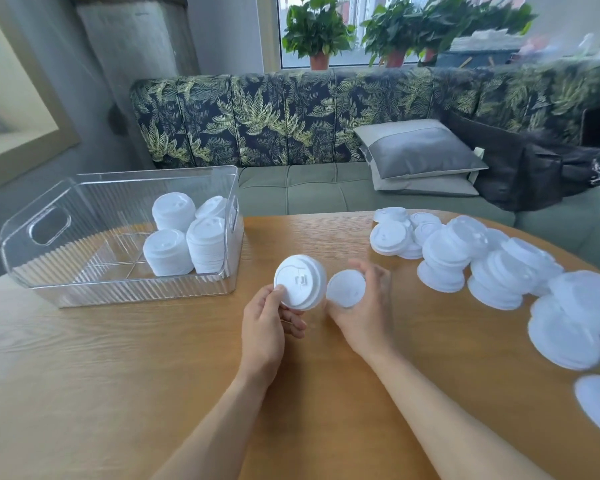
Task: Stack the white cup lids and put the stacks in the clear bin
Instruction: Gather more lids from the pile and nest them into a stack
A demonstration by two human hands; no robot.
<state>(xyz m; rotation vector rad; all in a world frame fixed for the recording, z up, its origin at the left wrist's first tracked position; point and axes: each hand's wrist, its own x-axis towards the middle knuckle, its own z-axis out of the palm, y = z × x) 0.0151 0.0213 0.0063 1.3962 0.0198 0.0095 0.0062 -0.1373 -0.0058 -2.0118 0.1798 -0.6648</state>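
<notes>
My left hand (267, 320) grips a short stack of white cup lids (300, 281), tilted with its top facing me, above the middle of the wooden table (118, 375). Just to its right, my right hand (364, 303) holds a single white lid (346, 288) by its rim. The two are close but apart. The clear ribbed bin (49, 268) stands at the table's far left and holds several lid stacks (187, 233) in its right end. A heap of loose white lids (499, 265) spreads along the table's right side.
Behind the table runs a green bench sofa (309, 188) with a leaf-print back, grey cushions (420, 154) and a black bag (523, 168). Potted plants (319, 32) stand on the window sill. The bin's left half holds nothing.
</notes>
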